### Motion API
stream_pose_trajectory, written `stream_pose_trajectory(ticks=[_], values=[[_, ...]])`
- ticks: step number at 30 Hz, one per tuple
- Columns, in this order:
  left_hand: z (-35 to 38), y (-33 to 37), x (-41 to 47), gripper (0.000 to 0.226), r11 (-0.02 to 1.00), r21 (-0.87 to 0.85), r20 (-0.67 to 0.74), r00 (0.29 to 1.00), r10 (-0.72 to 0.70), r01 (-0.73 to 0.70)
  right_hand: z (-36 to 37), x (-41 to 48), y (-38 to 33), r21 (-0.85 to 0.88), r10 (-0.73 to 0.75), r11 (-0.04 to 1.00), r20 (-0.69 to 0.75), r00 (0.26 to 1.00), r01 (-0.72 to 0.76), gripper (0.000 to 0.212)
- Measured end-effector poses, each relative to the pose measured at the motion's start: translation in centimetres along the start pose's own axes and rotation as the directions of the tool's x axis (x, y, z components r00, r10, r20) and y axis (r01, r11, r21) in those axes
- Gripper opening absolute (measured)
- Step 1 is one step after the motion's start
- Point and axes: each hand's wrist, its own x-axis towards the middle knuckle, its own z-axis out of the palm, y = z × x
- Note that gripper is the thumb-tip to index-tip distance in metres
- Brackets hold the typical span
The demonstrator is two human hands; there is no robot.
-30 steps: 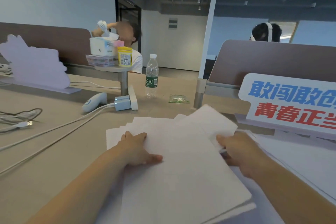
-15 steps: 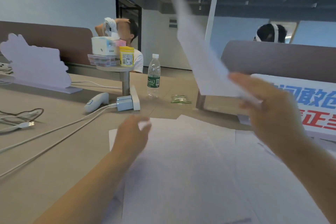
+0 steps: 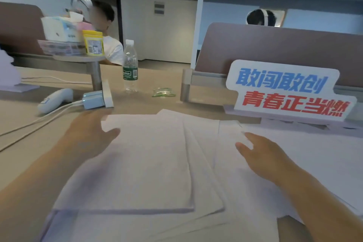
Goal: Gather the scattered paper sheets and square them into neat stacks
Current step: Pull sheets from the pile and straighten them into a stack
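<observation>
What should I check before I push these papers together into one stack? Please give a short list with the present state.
1. Right hand flat on the papers: ok.
2. Left hand holding the top sheet: cannot tell; only its thumb shows on the edge.
3. Sheet edges lined up: not ok; they fan out to the right.
4. Bottle away from the papers: ok.
5. Cables off the papers: ok; they lie to the left.
6. Sign base clear of sheets: cannot tell.
</observation>
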Motion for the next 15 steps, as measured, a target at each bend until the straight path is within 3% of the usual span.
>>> stream_pose_trajectory(ticks=[2,4,7,11,13,15], values=[[0.6,1.7,-1.6,0.066,0.981,0.027,0.061,0.979,0.192,-0.194,1.5,0.6,0.6,-0.181,0.148,0.976,0.135,0.980,-0.122,0.064],[2.1,2.7,-2.7,0.102,0.934,0.120,0.302,0.909,0.288,-0.336,2.8,0.9,0.6,-0.228,0.144,0.968,0.167,0.975,-0.104,0.066],[4.3,2.1,-3.5,0.135,0.864,0.268,0.601,0.774,0.196,-0.427,2.4,1.0,-0.4,-0.111,0.011,0.994,0.143,0.990,0.005,0.059],[4.3,2.1,-3.7,0.139,0.873,0.259,0.651,0.742,0.158,-0.414,1.8,0.5,0.0,0.255,-0.050,0.966,0.073,0.996,0.030,0.045],[4.2,2.2,-3.7,0.140,0.864,0.274,0.656,0.739,0.154,-0.422,1.2,0.9,0.4,0.370,0.092,0.927,-0.053,0.994,-0.065,0.029],[4.2,2.3,-3.7,0.133,0.863,0.284,0.656,0.741,0.143,-0.418,0.2,1.1,1.0,0.357,0.247,0.914,-0.108,0.963,-0.194,0.020]])
